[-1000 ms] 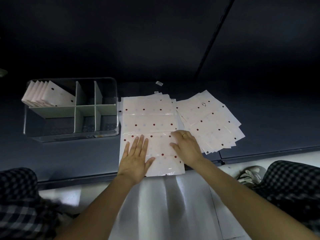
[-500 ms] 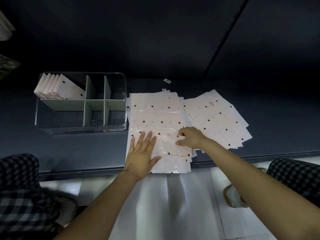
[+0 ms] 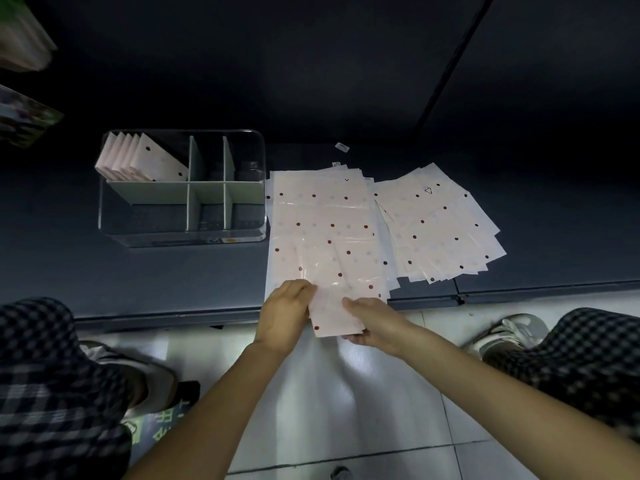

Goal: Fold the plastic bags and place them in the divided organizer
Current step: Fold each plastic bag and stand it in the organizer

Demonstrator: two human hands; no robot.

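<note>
A pale pink plastic bag with dark red dots [image 3: 332,244] lies lengthwise on a dark low platform, its near end hanging over the front edge. My left hand [image 3: 285,313] grips the bag's near left edge. My right hand [image 3: 375,323] holds the near end from below and the right, thumb on top. The near end is lifted and skewed. More bags lie stacked under it. A fanned pile of the same dotted bags [image 3: 440,230] lies to the right. The clear divided organizer [image 3: 180,237] stands to the left, with several folded bags [image 3: 138,161] in its back left compartment.
The platform's front edge [image 3: 156,315] runs across the view, with white floor tiles below it. My knees in checked trousers [image 3: 52,393] and my shoes flank the work area. A small label [image 3: 342,146] lies behind the bags. Blurred packages sit at the far left.
Both hands have left the bag's middle, where they pressed it flat, and moved to its near end. They now hold that end lifted off the platform edge.
</note>
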